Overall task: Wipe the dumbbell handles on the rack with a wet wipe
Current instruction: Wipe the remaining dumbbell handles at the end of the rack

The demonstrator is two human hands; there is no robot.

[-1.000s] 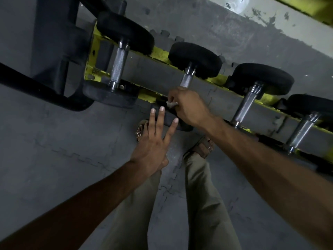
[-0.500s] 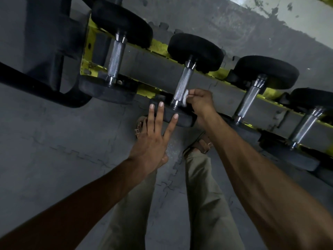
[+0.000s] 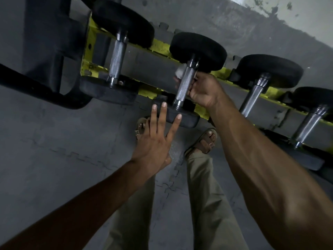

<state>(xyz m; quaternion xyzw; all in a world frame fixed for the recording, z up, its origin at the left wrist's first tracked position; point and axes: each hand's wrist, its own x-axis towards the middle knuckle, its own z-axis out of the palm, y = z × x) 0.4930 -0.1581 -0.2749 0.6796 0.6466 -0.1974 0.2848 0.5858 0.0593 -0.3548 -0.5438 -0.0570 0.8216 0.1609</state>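
Observation:
Several black dumbbells with knurled steel handles lie across a yellow rack (image 3: 160, 47). My right hand (image 3: 203, 89) reaches under the handle (image 3: 185, 82) of the second dumbbell, fingers curled around its underside. A white wet wipe (image 3: 180, 70) shows on the handle's left side near the far weight, pressed there by those fingers. My left hand (image 3: 156, 139) is flat with fingers spread, fingertips resting on the near black weight (image 3: 182, 118) of the same dumbbell. It holds nothing.
Another dumbbell handle (image 3: 117, 60) lies to the left, two more (image 3: 252, 98) to the right. A black tube frame (image 3: 41, 91) curves at the left. My sandalled feet (image 3: 205, 141) stand on grey interlocking floor mats (image 3: 63, 141) just below the rack.
My right hand with the wipe slid from the near end of the handle, round its right side, up to the far end. The left hand stayed on the near weight.

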